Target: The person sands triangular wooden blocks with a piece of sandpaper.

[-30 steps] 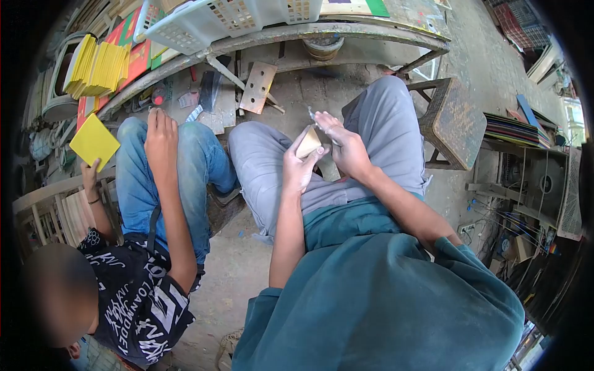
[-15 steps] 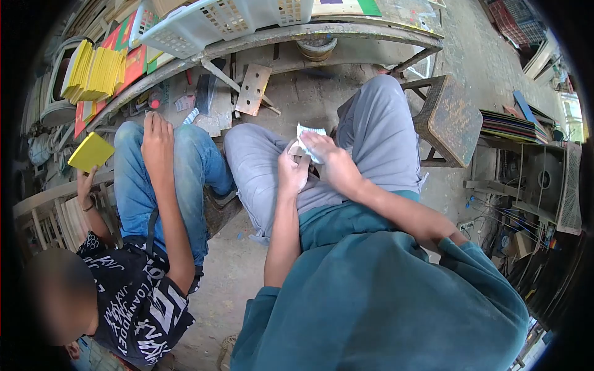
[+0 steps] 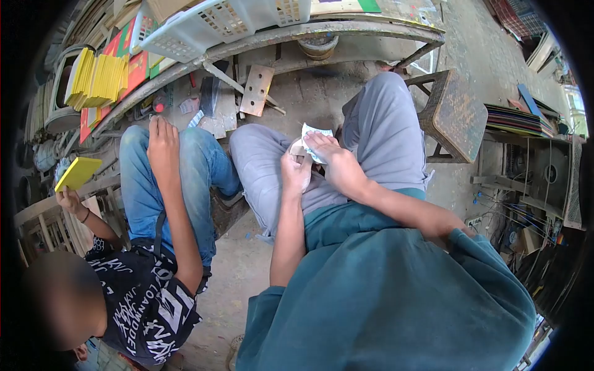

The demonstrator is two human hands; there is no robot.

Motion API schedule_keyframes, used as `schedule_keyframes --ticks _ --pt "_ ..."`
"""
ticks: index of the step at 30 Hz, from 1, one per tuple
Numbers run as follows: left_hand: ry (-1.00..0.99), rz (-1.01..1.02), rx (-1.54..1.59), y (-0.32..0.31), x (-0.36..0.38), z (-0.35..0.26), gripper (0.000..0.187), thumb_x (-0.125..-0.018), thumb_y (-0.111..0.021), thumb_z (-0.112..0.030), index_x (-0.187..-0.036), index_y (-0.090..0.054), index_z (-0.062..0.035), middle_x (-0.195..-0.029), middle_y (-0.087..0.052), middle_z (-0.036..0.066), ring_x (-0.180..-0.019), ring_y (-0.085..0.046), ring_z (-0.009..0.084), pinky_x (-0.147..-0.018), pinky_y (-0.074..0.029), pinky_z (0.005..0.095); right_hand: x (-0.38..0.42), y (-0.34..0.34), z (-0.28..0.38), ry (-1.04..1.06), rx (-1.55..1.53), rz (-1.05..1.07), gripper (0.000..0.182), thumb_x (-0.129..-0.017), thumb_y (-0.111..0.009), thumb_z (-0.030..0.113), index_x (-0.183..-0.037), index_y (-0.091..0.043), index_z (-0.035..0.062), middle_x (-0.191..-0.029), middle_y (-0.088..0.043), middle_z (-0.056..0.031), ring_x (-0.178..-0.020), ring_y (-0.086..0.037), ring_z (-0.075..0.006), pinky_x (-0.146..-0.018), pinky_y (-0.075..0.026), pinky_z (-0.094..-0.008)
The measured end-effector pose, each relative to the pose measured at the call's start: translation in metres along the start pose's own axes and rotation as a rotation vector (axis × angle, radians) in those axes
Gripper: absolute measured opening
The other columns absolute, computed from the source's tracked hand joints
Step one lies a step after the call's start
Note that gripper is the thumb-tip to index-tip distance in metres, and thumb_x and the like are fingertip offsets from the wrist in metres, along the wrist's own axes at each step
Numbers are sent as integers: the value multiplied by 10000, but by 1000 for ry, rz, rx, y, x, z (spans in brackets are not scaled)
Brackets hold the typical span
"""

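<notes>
Over my lap, my left hand (image 3: 297,172) has its fingers closed round a small pale piece (image 3: 297,148), perhaps wood; most of it is hidden. My right hand (image 3: 337,162) presses a white sheet with bluish print (image 3: 327,130), which looks like the back of sandpaper, against that piece. Its fingers lie together over the sheet, and a corner sticks out past the fingertips. Both hands touch at the work, and whitish dust shows on my left fingers.
A co-worker in jeans (image 3: 139,185) sits at my left, holding a yellow block (image 3: 78,174). Ahead is a bench (image 3: 371,29) with a white basket (image 3: 216,28) and yellow pieces (image 3: 99,77). A wooden stool (image 3: 458,117) stands to my right.
My right hand and the white sheet have shifted slightly over the pale piece; my left hand keeps its hold. The co-worker's yellow block has moved lower and tilted. The whole view has shifted slightly.
</notes>
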State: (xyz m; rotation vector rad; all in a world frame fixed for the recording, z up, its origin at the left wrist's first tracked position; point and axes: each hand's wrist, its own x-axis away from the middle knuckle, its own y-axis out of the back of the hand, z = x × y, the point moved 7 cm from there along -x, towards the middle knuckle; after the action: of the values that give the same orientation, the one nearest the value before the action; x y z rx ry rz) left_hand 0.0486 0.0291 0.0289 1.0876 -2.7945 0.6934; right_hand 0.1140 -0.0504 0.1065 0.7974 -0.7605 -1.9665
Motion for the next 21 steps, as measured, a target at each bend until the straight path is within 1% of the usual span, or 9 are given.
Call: schedule_keyframes --ticks 3,7,9,11,13,15,17,19,21 --pt "22 55 29 0 4 6 234 -866 -626 -19 -1085 -577 50 -885 -645 48 -718 -599 111 -655 -488 252 -14 1 -23 -147 -60 54 530 -660 -588 -26 -1188 -549 -24 -1180 -582 -220 -1147 -532 -359 -1008 -408 -414" --pt "59 85 -58 -7 -2 1 226 -868 -629 -29 -1080 -579 30 -869 -638 46 -686 -581 88 -620 -477 228 -9 7 -10 -125 -41 77 520 -672 -588 -31 -1190 -554 -8 -1177 -578 -225 -1097 -554 -372 -978 -437 -413" --pt "-152 -41 -84 0 -1 -5 238 -866 -644 -48 -1083 -579 25 -855 -641 38 -663 -575 80 -590 -465 217 -13 7 -10 -131 -68 71 529 -672 -587 -34 -1199 -546 -12 -1196 -567 -227 -1112 -544 -374 -991 -428 -414" --pt "-102 -7 -65 3 3 0 253 -859 -610 4 -1109 -572 27 -893 -647 42 -729 -602 90 -641 -486 234 -10 6 -9 -158 -124 57 547 -673 -585 -39 -1217 -530 -21 -1235 -545 -231 -1143 -523 -377 -1018 -409 -416" --pt "82 106 -84 -7 2 6 310 -830 -539 79 -1136 -561 37 -956 -646 52 -850 -619 114 -755 -498 269 -22 -5 -32 -197 -48 120 542 -676 -567 -48 -1217 -532 -21 -1235 -544 -230 -1173 -504 -375 -1047 -380 -407" --pt "66 76 -49 -6 1 5 339 -826 -538 77 -1162 -553 39 -956 -645 50 -851 -617 113 -756 -496 263 -13 -4 -17 -164 -140 100 544 -674 -558 -49 -1217 -533 -23 -1248 -540 -226 -1207 -490 -352 -1066 -359 -408" --pt "-157 -31 -171 5 -3 0 327 -850 -623 -9 -1168 -555 28 -870 -645 29 -712 -594 78 -603 -471 215 -6 4 14 51 -72 59 525 -684 -552 -39 -1209 -534 -31 -1226 -550 -237 -1176 -514 -358 -1059 -365 -415" --pt "-162 -11 -154 9 0 6 328 -858 -621 -11 -1176 -551 32 -896 -647 45 -751 -602 89 -635 -482 221 -12 5 1 22 -106 46 534 -688 -538 -47 -1222 -527 -43 -1235 -547 -237 -1170 -522 -355 -1054 -369 -421" --pt "101 105 -43 -2 3 9 335 -839 -545 75 -1173 -546 47 -1021 -637 80 -946 -603 134 -835 -482 279 -23 -2 -29 -193 -94 145 578 -674 -516 -74 -1251 -514 -48 -1271 -532 -227 -1204 -507 -336 -1065 -356 -426"
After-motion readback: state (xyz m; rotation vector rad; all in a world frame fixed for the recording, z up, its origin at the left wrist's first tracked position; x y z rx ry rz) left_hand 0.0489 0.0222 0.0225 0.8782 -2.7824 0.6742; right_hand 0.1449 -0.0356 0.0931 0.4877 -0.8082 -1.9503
